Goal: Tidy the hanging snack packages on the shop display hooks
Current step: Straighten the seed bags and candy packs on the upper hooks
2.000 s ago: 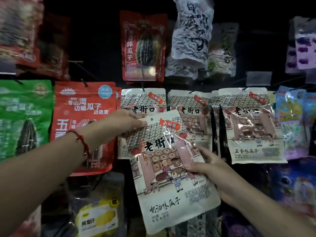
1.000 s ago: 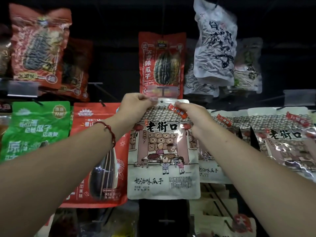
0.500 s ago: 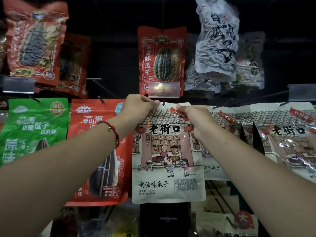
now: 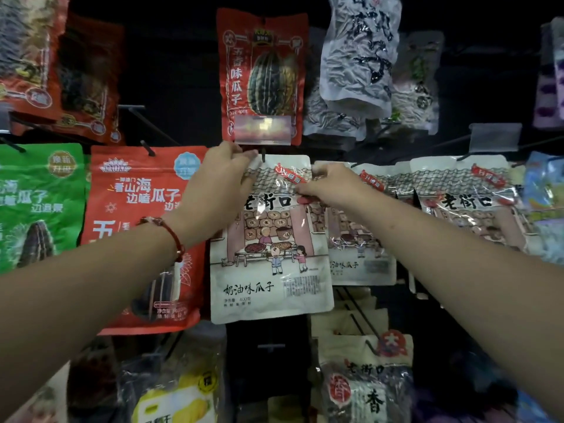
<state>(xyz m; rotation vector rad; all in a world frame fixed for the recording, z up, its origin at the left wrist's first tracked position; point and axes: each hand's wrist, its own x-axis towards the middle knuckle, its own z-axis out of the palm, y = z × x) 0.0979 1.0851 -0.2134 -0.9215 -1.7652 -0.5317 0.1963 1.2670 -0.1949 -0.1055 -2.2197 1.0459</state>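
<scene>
One head cam only, no 2nd view to overlap. Looks fwd at arm's reach, close to the white seed package (image 4: 271, 239), which sits frame centre; rows of bags above, below, left & right of it. Wide-angle bends the edges.

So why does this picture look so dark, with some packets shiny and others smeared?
Head view: the shelf backing is nearly black, and light falls mostly on the front packets. Glare streaks the clear film of the cream seed packet under the left hand and right hand. The red packets top left are blurred. The wide lens bends the edges, so the outer packets lean.
</scene>
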